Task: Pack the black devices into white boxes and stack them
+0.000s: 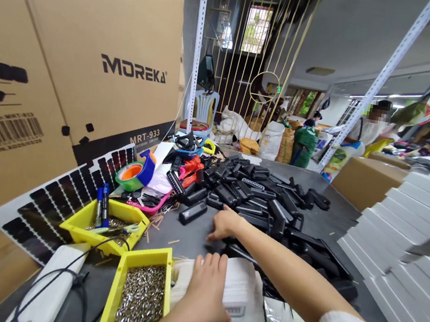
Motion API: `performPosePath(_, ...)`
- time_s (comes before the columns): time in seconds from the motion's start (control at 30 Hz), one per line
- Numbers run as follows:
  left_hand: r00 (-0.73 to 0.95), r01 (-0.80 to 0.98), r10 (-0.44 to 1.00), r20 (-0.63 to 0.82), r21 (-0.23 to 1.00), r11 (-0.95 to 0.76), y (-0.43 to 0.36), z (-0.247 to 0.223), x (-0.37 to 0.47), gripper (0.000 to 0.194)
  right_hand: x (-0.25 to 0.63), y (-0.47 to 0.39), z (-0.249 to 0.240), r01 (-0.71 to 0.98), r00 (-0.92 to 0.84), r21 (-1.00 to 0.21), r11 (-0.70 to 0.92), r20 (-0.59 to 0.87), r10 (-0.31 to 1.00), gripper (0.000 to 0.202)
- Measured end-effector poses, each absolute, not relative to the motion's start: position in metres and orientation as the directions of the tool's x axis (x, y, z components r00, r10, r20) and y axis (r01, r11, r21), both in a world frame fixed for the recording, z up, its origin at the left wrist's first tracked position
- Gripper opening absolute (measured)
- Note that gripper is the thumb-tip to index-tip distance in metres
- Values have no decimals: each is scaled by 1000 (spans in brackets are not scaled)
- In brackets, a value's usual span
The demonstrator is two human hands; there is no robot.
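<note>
My left hand [207, 290] rests on a stack of white printed sheets or sleeves [244, 320], its fingers laid over the upper part and the thumb apart. Beyond it, my right hand [224, 224] reaches over the dark table at the near edge of a large heap of black plastic cases [259, 193]. Its fingers are bent and apart, with nothing visible in them. One black case [192, 213] lies separately, left of my right hand. Beside the stack stands a yellow bin [112, 298] full of small metal parts [140, 299].
A second yellow bin [74, 225] holds blue markers [102, 205] and scissors. Tape rolls [132, 173] lie behind it. A white device with a black cable [58, 280] is at front left. A large carton [147, 23] walls the left; white boxes [413, 232] are stacked right. People work in the background.
</note>
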State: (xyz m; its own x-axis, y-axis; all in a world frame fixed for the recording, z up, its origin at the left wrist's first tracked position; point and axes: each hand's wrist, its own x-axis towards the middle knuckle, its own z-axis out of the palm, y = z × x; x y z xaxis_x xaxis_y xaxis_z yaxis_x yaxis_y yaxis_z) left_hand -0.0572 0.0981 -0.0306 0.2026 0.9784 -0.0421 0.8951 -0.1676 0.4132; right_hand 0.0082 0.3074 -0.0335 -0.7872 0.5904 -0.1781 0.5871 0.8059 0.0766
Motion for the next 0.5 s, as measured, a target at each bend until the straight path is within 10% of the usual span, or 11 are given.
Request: performPosePath(0.5, 229, 900, 960, -163, 412, -145, 109, -34, -59, 117, -66, 380, -28, 552, -825, 54, 832, -105, 555, 34)
